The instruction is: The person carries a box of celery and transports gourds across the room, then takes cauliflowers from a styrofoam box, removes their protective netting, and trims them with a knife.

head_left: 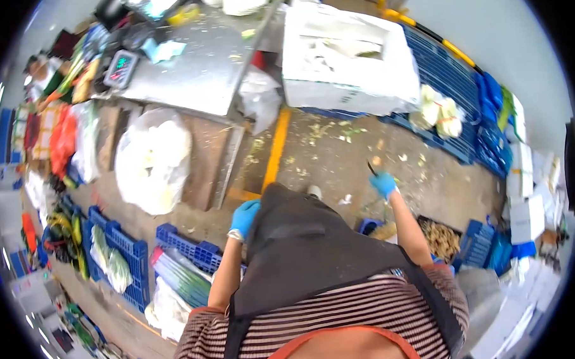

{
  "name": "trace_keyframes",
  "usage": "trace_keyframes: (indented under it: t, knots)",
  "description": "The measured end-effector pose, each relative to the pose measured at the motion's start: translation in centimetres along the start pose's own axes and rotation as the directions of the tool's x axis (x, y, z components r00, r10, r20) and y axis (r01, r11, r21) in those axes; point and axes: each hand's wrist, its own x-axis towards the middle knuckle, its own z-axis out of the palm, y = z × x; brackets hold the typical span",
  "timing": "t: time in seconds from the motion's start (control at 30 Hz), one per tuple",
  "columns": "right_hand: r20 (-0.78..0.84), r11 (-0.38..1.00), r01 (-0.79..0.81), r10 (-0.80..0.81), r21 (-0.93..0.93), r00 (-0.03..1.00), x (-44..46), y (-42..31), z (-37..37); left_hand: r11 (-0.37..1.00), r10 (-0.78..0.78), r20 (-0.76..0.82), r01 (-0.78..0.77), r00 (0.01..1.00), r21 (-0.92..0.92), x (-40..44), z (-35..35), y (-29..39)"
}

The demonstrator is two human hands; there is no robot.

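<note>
My left hand (244, 217), in a blue glove, hangs at the left side of my dark apron (302, 242). It holds nothing that I can see, and its fingers lie loosely along the cloth. Out to the right, my right hand (383, 185), also gloved in blue, is closed round a thin dark tool (371, 168), perhaps a knife; its blade is too small to make out. Beyond that hand, leaf scraps lie on the concrete floor (318, 153). A white box (347, 89) with pale leafy pieces inside stands ahead.
A metal table (188, 69) with a scale (120, 68) stands front left. Below it is a clear bag of pale vegetables (154, 162). Wrapped cabbages (438, 114) sit on a blue pallet (445, 66). Blue crates (188, 246) and bagged leeks (180, 272) are left of me.
</note>
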Motion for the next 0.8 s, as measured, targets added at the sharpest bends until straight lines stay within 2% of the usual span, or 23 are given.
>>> trace_keyframes:
  t: [0.03, 0.07, 0.1, 0.13, 0.2, 0.27, 0.33, 0.37, 0.43, 0.47, 0.53, 0.6, 0.63, 0.67, 0.73, 0.77, 0.8]
  knots:
    - [0.035, 0.977, 0.084, -0.079, -0.196, 0.996, 2.9, -2.1, -2.8, 0.999, 0.015, -0.053, -0.014, 0.998, 0.035, 1.2, 0.2, -0.5]
    - [0.025, 0.998, 0.047, -0.048, 0.047, 0.999, 3.1, -7.1, -6.8, 0.997, 0.035, -0.131, -0.026, 0.991, 0.066, 2.3, 0.2, -0.9]
    - [0.009, 0.993, 0.118, -0.118, 0.03, 0.993, 6.8, -7.8, -7.5, 0.999, 0.038, -0.159, -0.032, 0.986, 0.043, 3.1, 0.2, -0.7]
    - [-0.02, 0.98, 0.091, -0.089, 0.179, 0.996, 7.2, -11.6, -9.6, 0.999, 0.041, -0.188, -0.038, 0.981, 0.019, 4.1, 0.1, -0.7]
    - [0.092, 0.954, 0.118, -0.148, 0.277, 0.985, 11.2, -16.2, -10.4, 1.0, 0.008, -0.22, -0.014, 0.975, -0.023, 6.7, -0.4, -1.6]
    - [0.125, 0.888, 0.104, -0.177, 0.448, 0.976, 11.9, -21.8, -11.7, 0.999, 0.022, -0.224, -0.027, 0.974, -0.02, 10.3, -1.1, -0.2]
    - [0.226, 0.871, 0.06, -0.192, 0.488, 0.955, 12.8, -25.2, -10.8, 1.0, -0.001, -0.181, 0.004, 0.984, 0.013, 14.4, -2.5, 2.5]
    - [0.273, 0.868, 0.043, -0.202, 0.494, 0.941, 13.5, -25.7, -11.3, 1.0, 0.001, -0.17, 0.002, 0.985, 0.018, 16.4, -2.4, 4.2]
    - [0.235, 0.797, -0.01, -0.166, 0.603, 0.958, 13.6, -25.3, -12.1, 1.0, 0.021, -0.12, -0.019, 0.993, 0.013, 21.0, -2.7, 8.1]
    - [0.221, 0.755, -0.021, -0.165, 0.655, 0.961, 14.4, -25.4, -12.6, 0.994, 0.035, -0.108, -0.024, 0.994, 0.105, 23.0, -3.1, 11.1]
    - [0.223, 0.685, -0.13, -0.049, 0.717, 0.974, 17.2, -23.6, -16.5, 0.976, 0.167, -0.054, -0.157, 0.984, 0.153, 28.2, -2.4, 15.8]
    - [0.177, 0.538, -0.185, 0.067, 0.823, 0.982, 22.1, -20.4, -20.5, 0.958, 0.224, -0.006, -0.219, 0.975, 0.184, 33.1, -1.5, 20.9]
    - [0.145, 0.41, -0.172, 0.096, 0.896, 0.985, 25.0, -18.3, -22.0, 0.948, 0.251, 0.019, -0.25, 0.968, 0.198, 35.3, -0.8, 23.7]
    - [0.111, 0.284, -0.143, 0.125, 0.948, 0.986, 28.4, -16.5, -23.6, 0.961, 0.241, 0.017, -0.241, 0.97, 0.135, 36.9, 0.5, 27.4]
    - [0.036, 0.146, -0.064, 0.189, 0.987, 0.981, 34.1, -15.4, -27.2, 0.936, 0.275, 0.057, -0.281, 0.96, 0.211, 41.6, 2.9, 30.6]
    - [-0.006, 0.16, -0.029, 0.214, 0.987, 0.977, 37.4, -15.1, -28.2, 0.919, 0.317, 0.071, -0.325, 0.946, 0.222, 43.1, 4.3, 32.1]
    - [-0.012, 0.194, -0.018, 0.15, 0.981, 0.989, 40.8, -14.3, -29.3, 0.9, 0.358, 0.086, -0.368, 0.93, 0.233, 44.6, 6.0, 33.6]
